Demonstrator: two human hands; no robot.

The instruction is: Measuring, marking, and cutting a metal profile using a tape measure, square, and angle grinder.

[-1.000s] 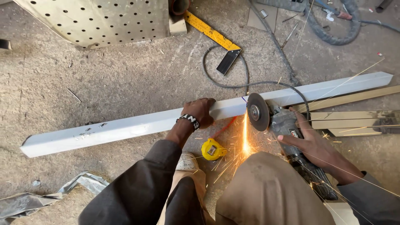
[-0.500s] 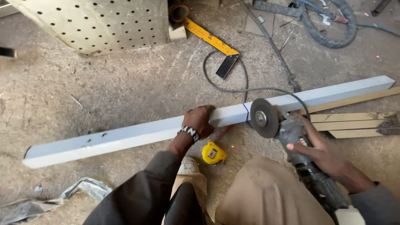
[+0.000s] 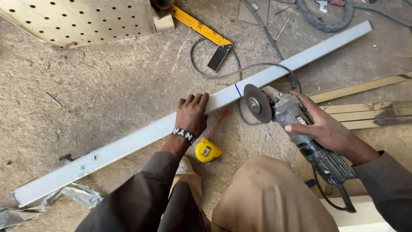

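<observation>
A long white square metal tube [image 3: 141, 135] lies slantwise on the dusty concrete floor, with a blue line marked across it near the middle. My left hand [image 3: 192, 115], with a beaded wristband, presses flat on the tube just left of that mark. My right hand [image 3: 327, 131] grips the body of a grey angle grinder [image 3: 296, 129]. Its round disc [image 3: 256, 104] hovers beside the tube, right of the blue mark, with no sparks. A yellow tape measure [image 3: 207, 151] with its red tape pulled out lies by my left wrist.
A yellow and black try square [image 3: 205, 33] lies beyond the tube, next to a perforated metal sheet [image 3: 81, 19]. The grinder's grey cable [image 3: 223, 71] loops over the floor. Pale wooden strips [image 3: 365, 112] lie at right, crumpled foil [image 3: 64, 197] at lower left. My knees fill the bottom.
Sparks flew from the disc on the tube a second ago; they have stopped and the disc is off the metal. The tube now lies at a steeper angle in view.
</observation>
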